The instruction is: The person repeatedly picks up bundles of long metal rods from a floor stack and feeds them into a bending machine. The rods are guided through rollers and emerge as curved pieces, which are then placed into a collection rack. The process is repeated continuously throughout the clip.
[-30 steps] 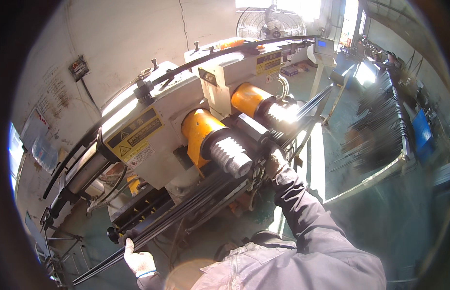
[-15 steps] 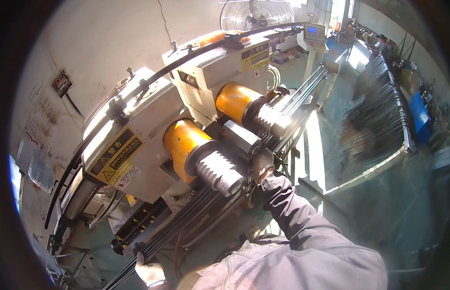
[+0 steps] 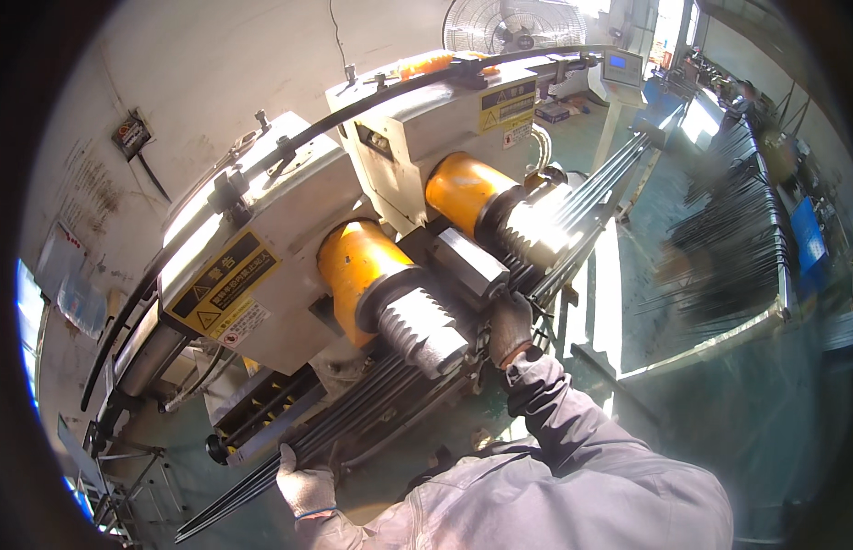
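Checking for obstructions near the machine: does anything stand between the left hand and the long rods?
Nothing visible does: the left hand meets the long rods at its thumb, with nothing showing between. Its other fingers are mostly hidden.

Workshop: heavy machine, metal rods, caged fan.

Long rods run diagonally before the machine, passing below its left grooved roller. A block sits between that and the right grooved roller. The left hand is at the rods' left end, the right hand just beside the block. Behind stands a fan; right, a control box, then a rod rack.
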Available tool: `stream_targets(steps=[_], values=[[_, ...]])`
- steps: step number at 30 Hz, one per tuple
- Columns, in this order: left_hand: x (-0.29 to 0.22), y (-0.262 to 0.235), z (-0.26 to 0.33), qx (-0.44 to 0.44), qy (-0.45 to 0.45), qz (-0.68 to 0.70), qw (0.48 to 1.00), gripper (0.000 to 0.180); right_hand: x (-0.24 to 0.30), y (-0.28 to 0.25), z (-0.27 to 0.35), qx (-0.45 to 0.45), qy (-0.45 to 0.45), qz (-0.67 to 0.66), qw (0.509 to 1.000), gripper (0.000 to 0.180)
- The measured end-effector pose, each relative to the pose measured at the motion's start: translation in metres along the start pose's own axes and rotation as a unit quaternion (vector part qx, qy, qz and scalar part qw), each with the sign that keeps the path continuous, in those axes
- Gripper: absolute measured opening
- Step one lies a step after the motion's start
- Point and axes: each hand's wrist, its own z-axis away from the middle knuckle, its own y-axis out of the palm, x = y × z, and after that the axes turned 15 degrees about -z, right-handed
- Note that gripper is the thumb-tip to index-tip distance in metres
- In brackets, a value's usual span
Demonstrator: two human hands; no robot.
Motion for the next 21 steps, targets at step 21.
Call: stream_targets(steps=[21], values=[[0.019, 0.029, 0.021, 0.014, 0.002, -0.028, 1.0, 0.036, -0.011, -0.138, 0.066, 0.15, 0.05, 0.344, 0.926, 0.039]])
